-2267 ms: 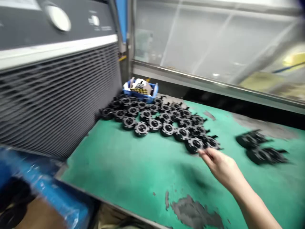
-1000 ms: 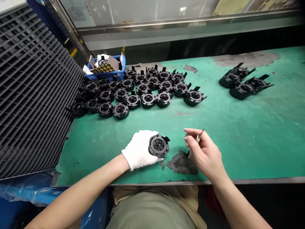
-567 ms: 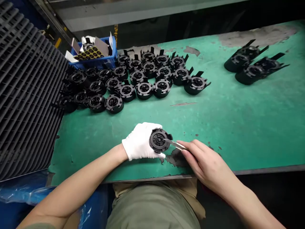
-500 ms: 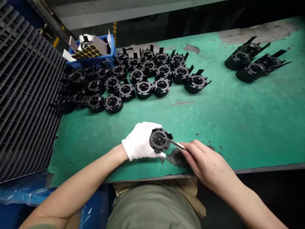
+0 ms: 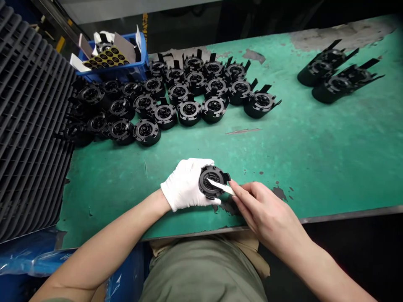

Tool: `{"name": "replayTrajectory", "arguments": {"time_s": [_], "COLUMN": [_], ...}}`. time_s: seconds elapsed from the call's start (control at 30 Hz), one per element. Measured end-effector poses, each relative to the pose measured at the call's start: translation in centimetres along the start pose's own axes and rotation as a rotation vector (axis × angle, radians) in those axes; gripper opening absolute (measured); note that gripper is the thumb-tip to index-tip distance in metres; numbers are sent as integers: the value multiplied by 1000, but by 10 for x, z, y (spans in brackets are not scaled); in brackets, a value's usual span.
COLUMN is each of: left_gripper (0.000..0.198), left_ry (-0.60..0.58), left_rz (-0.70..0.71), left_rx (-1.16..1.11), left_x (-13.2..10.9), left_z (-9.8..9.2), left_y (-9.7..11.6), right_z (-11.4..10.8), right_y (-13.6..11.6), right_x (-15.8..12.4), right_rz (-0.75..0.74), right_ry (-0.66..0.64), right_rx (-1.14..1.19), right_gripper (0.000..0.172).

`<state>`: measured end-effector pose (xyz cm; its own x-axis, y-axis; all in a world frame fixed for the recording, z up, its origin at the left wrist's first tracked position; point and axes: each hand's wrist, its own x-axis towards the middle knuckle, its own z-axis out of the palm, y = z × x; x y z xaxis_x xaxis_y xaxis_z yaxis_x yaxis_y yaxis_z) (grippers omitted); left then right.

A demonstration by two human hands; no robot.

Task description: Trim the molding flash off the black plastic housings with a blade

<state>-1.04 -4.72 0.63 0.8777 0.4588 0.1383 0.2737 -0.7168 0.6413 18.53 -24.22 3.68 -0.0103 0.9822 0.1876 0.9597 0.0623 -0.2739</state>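
My left hand (image 5: pixel 185 183), in a white glove, grips a round black plastic part (image 5: pixel 212 182) just above the green bench top (image 5: pixel 315 138) near its front edge. My bare right hand (image 5: pixel 266 212) pinches slim metal tweezers (image 5: pixel 220 186), and their tip lies across the face of that part. Whether the tips hold anything is too small to tell.
Several matching black round parts (image 5: pixel 176 98) sit in rows at the back left. A blue bin (image 5: pixel 110 54) with dotted sheets stands behind them. Two stacks of black parts (image 5: pixel 338 69) lie at the far right. A dark ribbed panel (image 5: pixel 28 126) leans along the left side.
The right hand took a part from the rows; it now sits in the gloved left hand. The right hand brought tweezers to its face and turned them flatter. The view tipped down.
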Motion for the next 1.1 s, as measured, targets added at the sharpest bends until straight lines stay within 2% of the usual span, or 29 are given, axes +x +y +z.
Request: {"name": "replayTrajectory", "arguments": {"time_s": [0.23,0.53,0.77,0.93,1.1], "left_gripper": [106,99,104,75,66], "left_ry": [25,27,19,-65,-151], "left_rz": [6,23,11,-11,-74], "left_rx": [62,79,64,69,40], "left_x": [-5,-5,-6,3,16], "left_z": [5,5,6,-2,-5], "left_y": [-3,-3,-4,9,15], "right_z": [-5,-1,-2,-5,3], "right_y": [1,4,3,5,18], "right_x": [-3,-4,-1,3,3], "right_rz": [-34,25,8,-29,-56], "right_ry": [7,6,-10,36,67], "right_rx": [-50,117,86,110,201], "right_gripper": [44,52,49,41,45]}}
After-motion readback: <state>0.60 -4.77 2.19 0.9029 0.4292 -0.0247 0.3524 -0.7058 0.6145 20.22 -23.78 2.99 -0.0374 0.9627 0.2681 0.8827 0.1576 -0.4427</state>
